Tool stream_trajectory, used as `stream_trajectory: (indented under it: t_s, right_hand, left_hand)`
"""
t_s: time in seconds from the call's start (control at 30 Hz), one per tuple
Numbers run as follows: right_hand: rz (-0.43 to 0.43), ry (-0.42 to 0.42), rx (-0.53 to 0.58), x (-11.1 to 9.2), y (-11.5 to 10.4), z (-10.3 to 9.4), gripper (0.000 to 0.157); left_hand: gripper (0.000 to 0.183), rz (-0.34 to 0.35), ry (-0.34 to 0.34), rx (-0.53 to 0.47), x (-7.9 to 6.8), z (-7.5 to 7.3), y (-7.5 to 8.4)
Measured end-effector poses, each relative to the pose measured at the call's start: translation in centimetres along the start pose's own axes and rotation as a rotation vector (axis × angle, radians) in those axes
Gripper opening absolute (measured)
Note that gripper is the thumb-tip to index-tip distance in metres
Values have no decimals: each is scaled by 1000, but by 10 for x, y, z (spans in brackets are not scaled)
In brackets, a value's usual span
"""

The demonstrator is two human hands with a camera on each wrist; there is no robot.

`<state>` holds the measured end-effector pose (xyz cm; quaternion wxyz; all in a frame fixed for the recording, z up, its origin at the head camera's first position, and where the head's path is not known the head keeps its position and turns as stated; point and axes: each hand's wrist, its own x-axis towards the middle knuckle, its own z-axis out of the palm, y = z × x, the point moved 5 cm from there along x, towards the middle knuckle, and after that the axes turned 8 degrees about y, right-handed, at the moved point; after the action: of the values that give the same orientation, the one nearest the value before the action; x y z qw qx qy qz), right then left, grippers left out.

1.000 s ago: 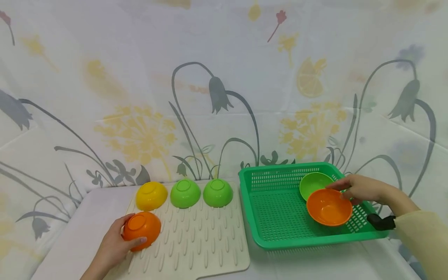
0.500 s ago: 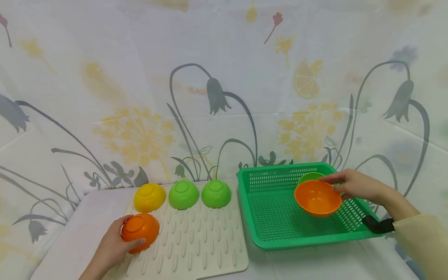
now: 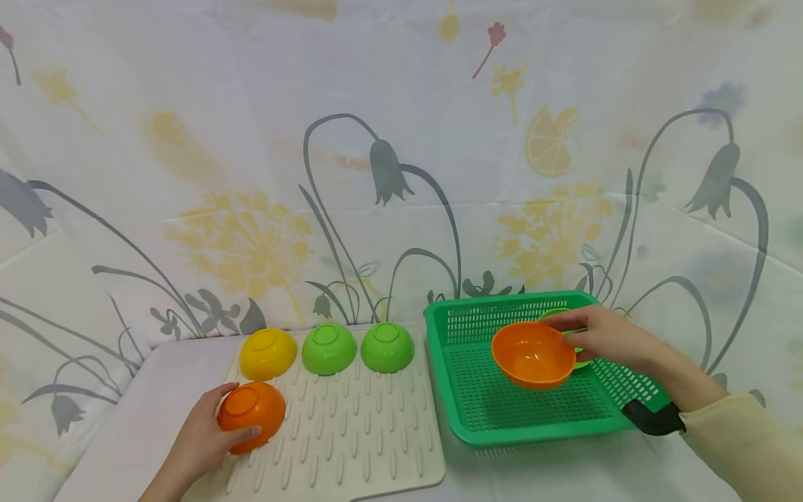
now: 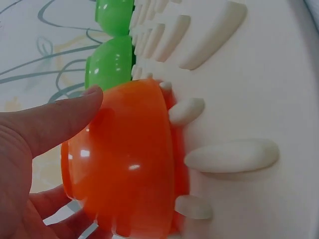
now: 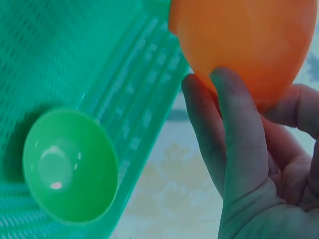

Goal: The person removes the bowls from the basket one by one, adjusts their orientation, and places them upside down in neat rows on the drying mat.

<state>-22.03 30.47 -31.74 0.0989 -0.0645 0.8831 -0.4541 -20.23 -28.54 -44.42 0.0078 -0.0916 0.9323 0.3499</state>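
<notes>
My left hand (image 3: 203, 436) grips an upside-down orange bowl (image 3: 260, 411) at the left of the ribbed cream drying mat (image 3: 351, 446); in the left wrist view its thumb (image 4: 75, 112) lies along the bowl's side and the other fingers curl round the far side. Over the green plastic basket (image 3: 495, 439), my right hand (image 3: 605, 341) pinches a second orange bowl (image 3: 533, 359) by its rim, hollow side up. A light green bowl (image 5: 70, 167) lies inside the basket, partly hidden behind that hand in the head view.
Along the mat's back edge stand a yellow bowl (image 3: 268, 354) and two light green bowls, the left one (image 3: 329, 348) beside the right one (image 3: 387, 347), all upside down. A flower-printed cloth (image 3: 401, 160) hangs behind. The basket stands right of the mat.
My right hand has lifted the orange bowl and carried it left across the basket. The left hand still holds its bowl in the same place on the mat.
</notes>
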Motion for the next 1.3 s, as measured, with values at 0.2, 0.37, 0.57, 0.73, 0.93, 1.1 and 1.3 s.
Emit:
stream_trajectory:
  t_s: [0.2, 0.37, 0.57, 0.73, 0.93, 1.1, 1.3]
  right_hand:
    - [-22, -3, 61, 0, -9, 20, 45]
    - [-37, 34, 85, 0, -16, 37, 44]
    - [-46, 68, 127, 1, -21, 53, 44]
    - [-64, 86, 160, 2, -28, 62, 45]
    - [-51, 105, 197, 4, -37, 74, 44]
    - [-52, 106, 238, 6, -45, 89, 43]
    - [-45, 105, 280, 10, -53, 110, 42]
  left_hand:
    - [99, 57, 18, 8, -2, -5, 12]
    - [93, 107, 32, -17, -8, -7, 29]
    - [86, 158, 23, -108, -15, -4, 58]
    - [85, 199, -4, -212, -22, 2, 85]
    - [73, 360, -73, -427, -30, 18, 115]
    - [69, 394, -194, -548, -33, 33, 133]
    - [69, 373, -285, -628, -38, 48, 152]
